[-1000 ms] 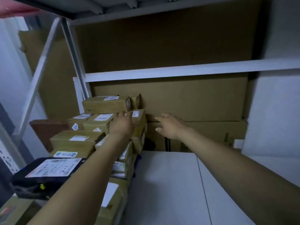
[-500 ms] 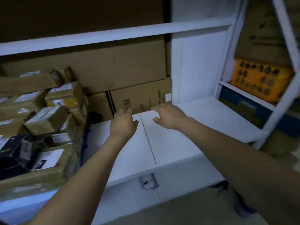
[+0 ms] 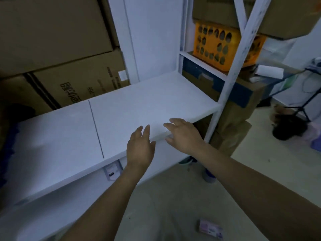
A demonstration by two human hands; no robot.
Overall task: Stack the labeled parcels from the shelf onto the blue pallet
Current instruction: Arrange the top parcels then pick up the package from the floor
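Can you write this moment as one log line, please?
left hand: open, empty | right hand: open, empty | position: both over white shelf front edge | status: no parcel in hand

I see the shelf [image 3: 139, 105] board as white, smooth and matt; the boxes [image 3: 52, 40] behind it are plain brown cardboard, dull; the crate [image 3: 213, 42] looks like orange plastic with a slight sheen; the upright [image 3: 233, 73] reads as white-painted metal, scuffed
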